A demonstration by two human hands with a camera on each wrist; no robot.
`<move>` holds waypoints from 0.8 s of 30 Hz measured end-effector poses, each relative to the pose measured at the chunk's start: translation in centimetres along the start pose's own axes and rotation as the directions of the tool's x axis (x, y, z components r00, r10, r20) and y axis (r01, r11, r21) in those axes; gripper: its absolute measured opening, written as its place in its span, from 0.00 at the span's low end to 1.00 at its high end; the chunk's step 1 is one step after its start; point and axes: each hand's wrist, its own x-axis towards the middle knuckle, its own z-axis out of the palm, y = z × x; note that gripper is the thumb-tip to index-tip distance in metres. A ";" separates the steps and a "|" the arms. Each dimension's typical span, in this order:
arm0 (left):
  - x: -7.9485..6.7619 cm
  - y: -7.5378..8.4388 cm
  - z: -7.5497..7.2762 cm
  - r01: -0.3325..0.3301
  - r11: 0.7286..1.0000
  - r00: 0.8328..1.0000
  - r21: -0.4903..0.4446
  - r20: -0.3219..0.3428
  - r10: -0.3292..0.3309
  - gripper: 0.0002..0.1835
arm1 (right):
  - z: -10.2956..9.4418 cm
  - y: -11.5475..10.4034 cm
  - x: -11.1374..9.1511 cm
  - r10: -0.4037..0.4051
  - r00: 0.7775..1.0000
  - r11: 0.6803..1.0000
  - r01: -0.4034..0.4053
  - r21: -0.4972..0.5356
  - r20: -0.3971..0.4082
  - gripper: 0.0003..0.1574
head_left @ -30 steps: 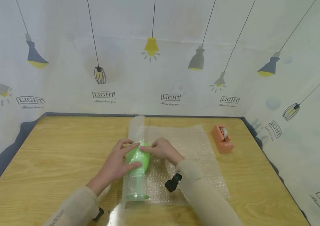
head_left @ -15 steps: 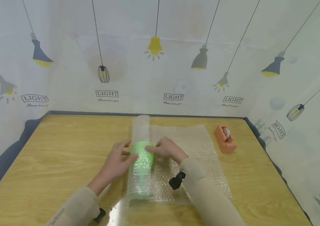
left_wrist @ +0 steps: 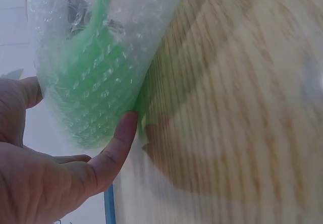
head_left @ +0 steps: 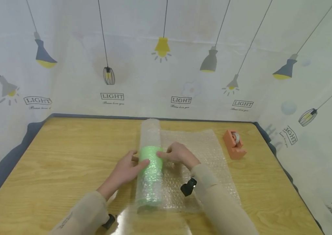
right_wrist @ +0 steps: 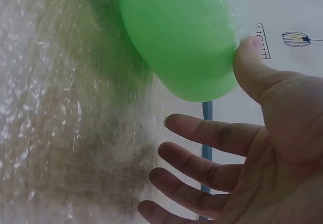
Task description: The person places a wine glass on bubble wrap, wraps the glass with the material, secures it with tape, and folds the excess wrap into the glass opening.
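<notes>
A green goblet (head_left: 151,158) lies on its side, its bowl toward the far side, rolled in a flap of clear bubble wrap (head_left: 150,133). In the left wrist view, its stem (left_wrist: 102,9) shows through the bubbles. My left hand (head_left: 128,168) grips the wrapped bowl from the left, thumb on top, a fingertip down near the table. On the right, my right hand (head_left: 179,153) presses its thumb on the bowl by the wrap's edge. The right wrist view shows that hand's other fingers (right_wrist: 202,171) spread below the bare green bowl (right_wrist: 181,47), holding nothing.
The unrolled bubble wrap (head_left: 201,147) lies flat to the right on the wooden table (head_left: 75,147). An orange tape dispenser (head_left: 233,145) stands beyond it at the back right. A wall sheet printed with lamps (head_left: 183,71) rises behind the table.
The goblet has rolled a little to the right, and the wrap now covers more of its bowl and base. Both hands have shifted right with it; the left fingers have slid off the top.
</notes>
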 end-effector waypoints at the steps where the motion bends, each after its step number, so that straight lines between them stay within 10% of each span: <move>1: 0.1 0.0 0.1 0.007 1.000 1.000 0.003 0.004 -0.007 0.49 | 0.0 0.1 0.0 -0.001 1.000 1.000 0.001 -0.013 -0.001 0.39; 24: 0.0 0.9 0.3 -0.006 1.000 1.000 -0.024 0.008 0.006 0.41 | 0.3 0.7 0.1 -0.054 0.999 0.999 0.054 -0.001 -0.001 0.38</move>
